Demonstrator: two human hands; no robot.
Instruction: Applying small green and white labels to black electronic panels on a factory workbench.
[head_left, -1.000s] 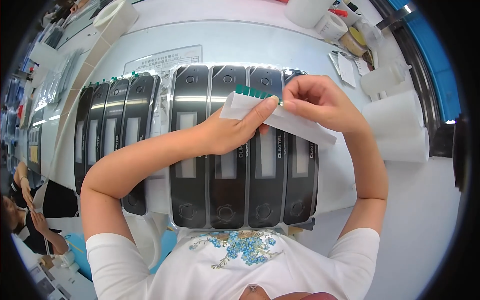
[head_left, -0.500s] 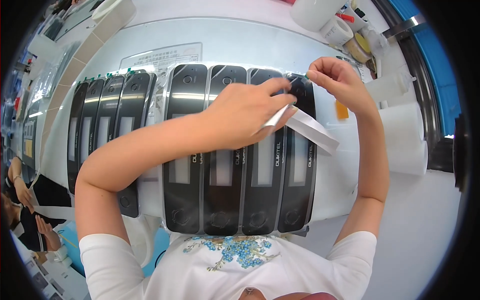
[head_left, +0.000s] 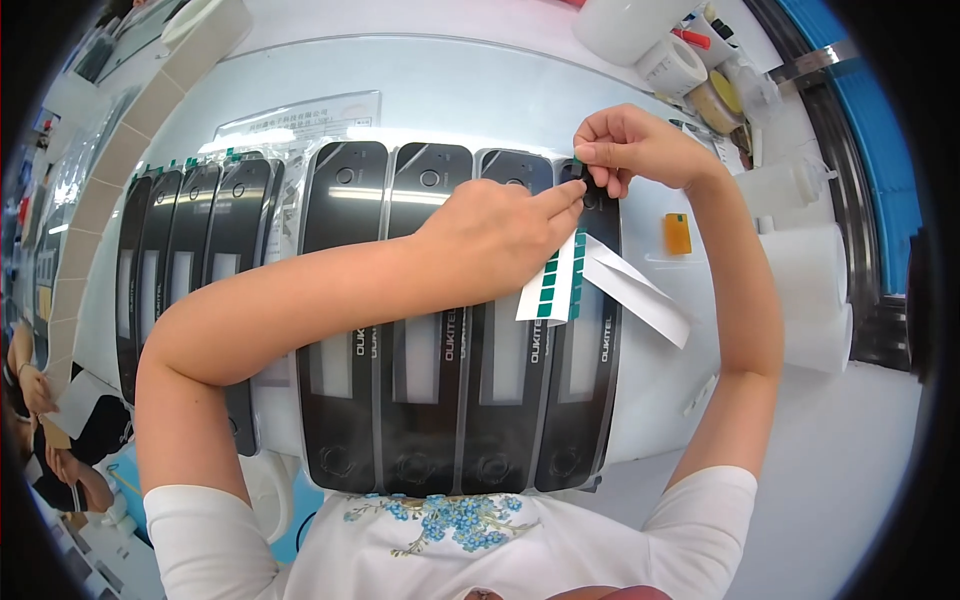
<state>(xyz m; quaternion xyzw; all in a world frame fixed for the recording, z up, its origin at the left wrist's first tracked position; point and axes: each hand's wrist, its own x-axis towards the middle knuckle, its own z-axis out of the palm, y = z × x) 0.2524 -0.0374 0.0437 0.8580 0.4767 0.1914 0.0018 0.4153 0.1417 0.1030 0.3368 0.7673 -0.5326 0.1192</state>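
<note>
A white backing sheet with green stickers (head_left: 549,290) hangs from my left hand (head_left: 505,238), whose fingers are closed on its upper end. A folded white tail (head_left: 640,295) of paper trails off to the right. My right hand (head_left: 645,148) is pinched at the top edge of the rightmost black panel (head_left: 575,440), with a small green sticker between thumb and forefinger. The fingertips of both hands nearly meet there. Several such long, film-covered black panels (head_left: 335,435) lie side by side below my left forearm, each with a pale window and a ring.
More black panels (head_left: 190,220), with green tabs on their far edge, overlap at the left. An orange block (head_left: 677,234) lies right of my right wrist. White rolls (head_left: 800,265) stand at the right edge, with tape rolls (head_left: 672,65) behind. Another person's hands (head_left: 38,390) work far left.
The sticker sheet has swung down and now shows its green squares. My right hand has come left, with its fingertips nearer the left hand's. The view has shifted slightly.
</note>
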